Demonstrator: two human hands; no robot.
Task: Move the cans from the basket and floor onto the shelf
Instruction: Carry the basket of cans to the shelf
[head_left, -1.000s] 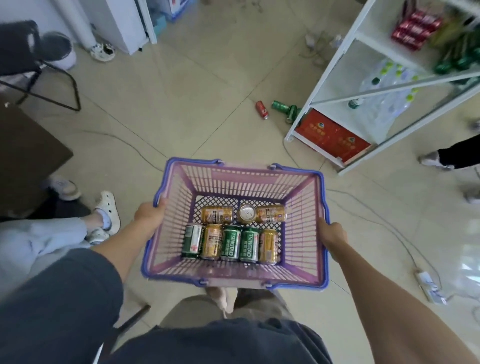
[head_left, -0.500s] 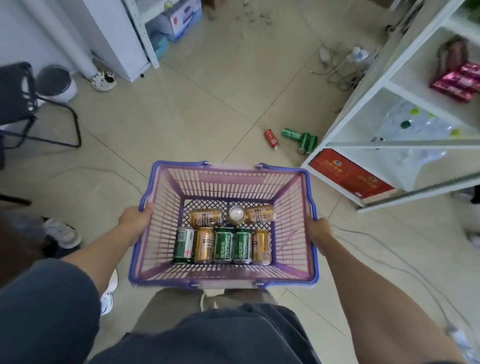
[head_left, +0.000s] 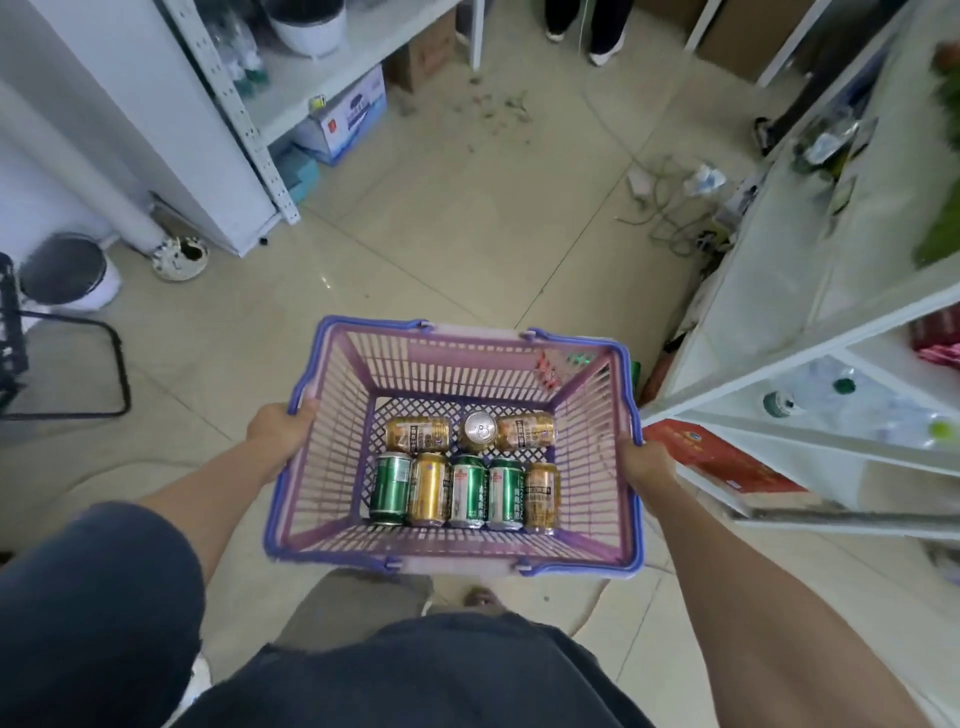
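Observation:
I hold a purple plastic basket (head_left: 332, 467) in front of my waist, above the tiled floor. My left hand (head_left: 278, 431) grips its left rim and my right hand (head_left: 644, 462) grips its right rim. Several gold and green cans lie in the bottom: a front row on their sides, such as a green can (head_left: 389, 488), and a back row with one upright can (head_left: 479, 428) showing its silver top. The white shelf (head_left: 769, 332) stands just right of the basket. Through the far-right mesh I glimpse the floor cans (head_left: 548, 371), red and green.
A red carton (head_left: 727, 462) and water bottles (head_left: 852, 400) sit low in the right shelf. A cable tangle (head_left: 670, 208) lies on the floor ahead. At left stand a second white rack (head_left: 244, 130), a grey bin (head_left: 67, 273) and a black chair frame (head_left: 104, 364). A person's feet (head_left: 582, 36) are at the far end.
I have walked forward with the basket toward the shelf. The floor cans, earlier seen ahead, are now behind the basket's far-right corner. Both hands keep their grip.

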